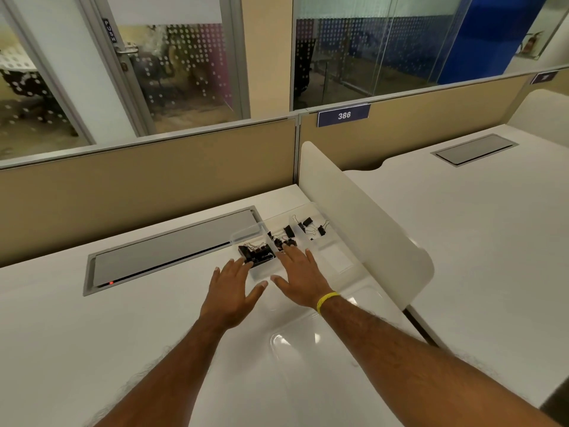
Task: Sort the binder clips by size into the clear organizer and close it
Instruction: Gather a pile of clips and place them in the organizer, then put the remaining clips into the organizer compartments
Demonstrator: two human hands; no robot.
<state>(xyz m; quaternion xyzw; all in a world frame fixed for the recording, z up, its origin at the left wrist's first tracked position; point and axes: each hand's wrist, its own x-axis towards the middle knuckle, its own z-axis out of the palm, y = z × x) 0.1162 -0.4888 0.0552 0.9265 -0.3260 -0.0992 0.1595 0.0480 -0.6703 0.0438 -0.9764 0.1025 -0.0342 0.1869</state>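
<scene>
Where the white worktop (pixel 154 318) stretches under both forearms, the clear organizer (pixel 335 260) lies just ahead of the hands, seemingly uncovered; left hand (pixel 234 282) and right hand (pixel 300 272) reach out flat, fingers straight, holding nothing; large binder clips (pixel 257 254) sit at the left fingertips, small binder clips (pixel 311 226) beyond the right; sorting looks nearly done, so closing calls for swinging the lid over.

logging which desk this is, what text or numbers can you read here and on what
"386": blue plate on the tan partition.
"PUSH": small dark plate on the glass door, reading downward.
Second blue plate at far right: too blurred to read.
</scene>
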